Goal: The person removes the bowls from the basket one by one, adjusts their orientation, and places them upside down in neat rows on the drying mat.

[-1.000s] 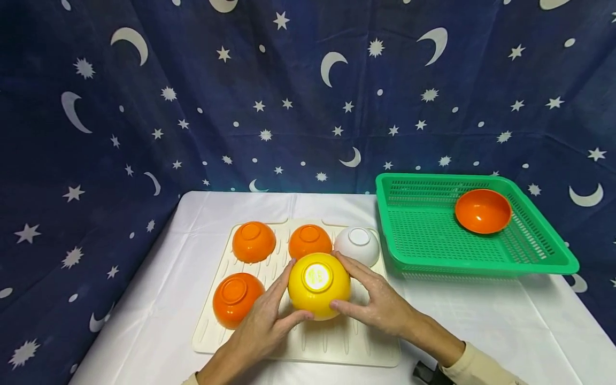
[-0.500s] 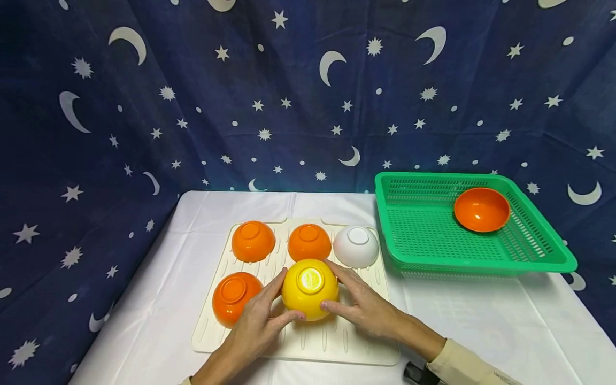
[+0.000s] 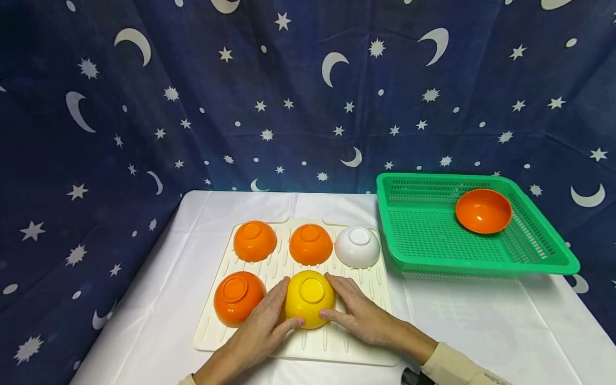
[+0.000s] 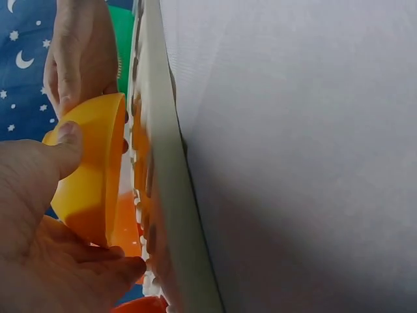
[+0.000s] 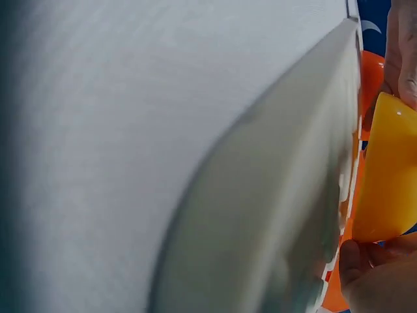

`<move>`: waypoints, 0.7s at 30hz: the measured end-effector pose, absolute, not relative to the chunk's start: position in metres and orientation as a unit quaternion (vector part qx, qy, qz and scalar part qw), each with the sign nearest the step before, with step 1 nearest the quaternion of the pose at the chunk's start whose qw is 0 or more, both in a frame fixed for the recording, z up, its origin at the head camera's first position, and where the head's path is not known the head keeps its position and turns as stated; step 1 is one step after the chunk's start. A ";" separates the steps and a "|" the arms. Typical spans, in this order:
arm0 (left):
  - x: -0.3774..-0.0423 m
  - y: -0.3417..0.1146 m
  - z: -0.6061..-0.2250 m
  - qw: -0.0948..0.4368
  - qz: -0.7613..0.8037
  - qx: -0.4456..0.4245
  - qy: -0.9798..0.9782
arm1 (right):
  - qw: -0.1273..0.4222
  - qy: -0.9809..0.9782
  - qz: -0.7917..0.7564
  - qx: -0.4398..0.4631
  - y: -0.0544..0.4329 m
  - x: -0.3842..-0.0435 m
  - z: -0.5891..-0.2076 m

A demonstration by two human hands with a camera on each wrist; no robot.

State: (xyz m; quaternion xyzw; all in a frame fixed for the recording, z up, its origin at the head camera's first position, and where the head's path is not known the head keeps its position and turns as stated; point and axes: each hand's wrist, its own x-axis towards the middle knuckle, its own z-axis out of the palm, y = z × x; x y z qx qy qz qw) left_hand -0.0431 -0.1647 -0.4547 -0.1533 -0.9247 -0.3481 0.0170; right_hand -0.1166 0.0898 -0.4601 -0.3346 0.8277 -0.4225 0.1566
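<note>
Both hands hold an upside-down yellow bowl (image 3: pixel 309 302) from its two sides, low over the front middle of the cream draining board (image 3: pixel 356 347). My left hand (image 3: pixel 262 326) grips its left side between thumb and fingers. On the right side, my right hand (image 3: pixel 363 315) grips it the same way. In the left wrist view the yellow bowl's (image 4: pixel 94 169) rim is very close to the board; whether it touches, I cannot tell. An orange bowl (image 3: pixel 238 299), also upside down, stands just left of my left hand.
Along the board's back row sit two upside-down orange bowls (image 3: pixel 255 241) and a white bowl (image 3: pixel 357 247). A green plastic basket (image 3: pixel 433 263) at the right holds one upright orange bowl (image 3: pixel 483 212). White cloth covers the table; a starry curtain hangs behind.
Both hands have lowered the yellow bowl toward the board, shifting it slightly left and nearer to me. The other bowls and the basket stay in place.
</note>
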 end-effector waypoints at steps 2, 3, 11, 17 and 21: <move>-0.043 -0.165 -0.456 0.013 -0.346 -0.155 -0.925 | 0.161 0.827 -0.428 -0.327 0.089 -0.117 -0.463; -0.043 -0.165 -0.456 0.009 -0.345 -0.155 -0.926 | 0.163 0.827 -0.431 -0.322 0.088 -0.117 -0.464; -0.041 -0.163 -0.460 -0.014 -0.342 -0.148 -0.928 | 0.158 0.845 -0.406 -0.310 0.086 -0.118 -0.464; -0.041 -0.161 -0.460 -0.006 -0.335 -0.140 -0.932 | 0.142 0.849 -0.385 -0.332 0.088 -0.120 -0.463; -0.041 -0.159 -0.460 0.011 -0.335 -0.144 -0.931 | 0.134 0.845 -0.391 -0.338 0.089 -0.122 -0.463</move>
